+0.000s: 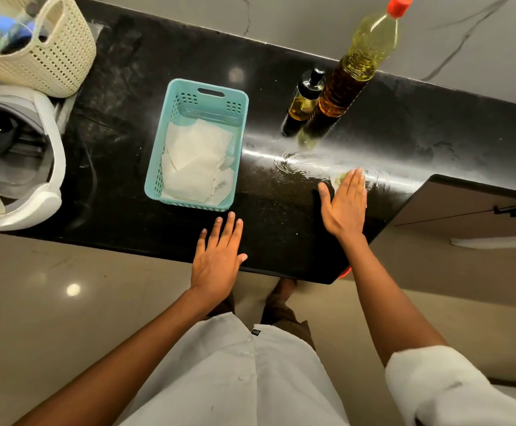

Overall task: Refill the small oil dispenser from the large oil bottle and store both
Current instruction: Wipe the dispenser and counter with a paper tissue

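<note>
The fingers (353, 182) of the right hand (344, 204) are lying straight and close together, pressing a small pale tissue (338, 180) flat against the black bench (121, 96); only the tissue's edges are showing past the fingertips. The right forearm is reaching forward and slightly leftward from a rolled white sleeve (453, 392). The left hand (218, 253) is resting palm-down at the near bench edge, fingers extended and slightly apart, gripping nothing. A smeared wet patch (293, 162) is showing just left of the right hand. The large oil bottle (355, 66), red cap on, is standing upright near the far edge, long axis vertical. The small oil dispenser (304, 101), black top fitted, is standing upright just beside it on the left; whether they touch cannot be told. A teal basket (170, 124) holding white paper sheets (196, 161) is sitting between the left hand and the far edge
</note>
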